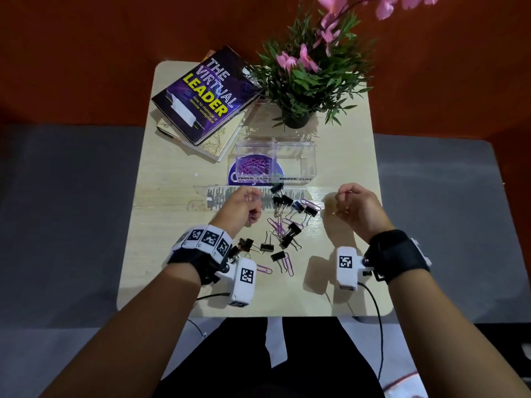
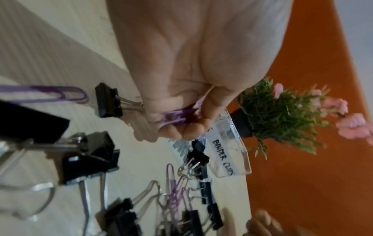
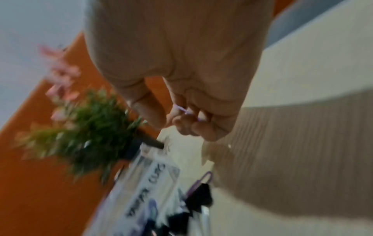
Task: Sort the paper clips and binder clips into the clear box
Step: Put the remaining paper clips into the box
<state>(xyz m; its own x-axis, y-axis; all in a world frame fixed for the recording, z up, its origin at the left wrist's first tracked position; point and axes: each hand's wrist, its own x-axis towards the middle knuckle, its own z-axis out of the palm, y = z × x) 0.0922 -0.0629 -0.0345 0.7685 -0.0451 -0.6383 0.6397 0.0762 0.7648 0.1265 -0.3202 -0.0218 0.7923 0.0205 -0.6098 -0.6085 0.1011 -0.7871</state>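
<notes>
A clear two-part box (image 1: 296, 163) stands mid-table, labelled "paper clips" left and "binder clips" right. Purple paper clips (image 1: 254, 165) lie in its left part; the right part looks empty. Black binder clips (image 1: 290, 234) and purple paper clips (image 1: 277, 225) are scattered between my hands. My left hand (image 1: 244, 203) hovers left of the pile, its fingers curled round purple paper clips (image 2: 174, 117). My right hand (image 1: 355, 203) hovers right of the pile and pinches a purple paper clip (image 3: 182, 110) in its curled fingers.
A clear ruler (image 1: 201, 196) lies in front of the box. Stacked books (image 1: 201, 96) sit at the back left, a potted plant (image 1: 310, 73) with pink flowers at the back right. The small table (image 1: 161, 248) has edges close on every side.
</notes>
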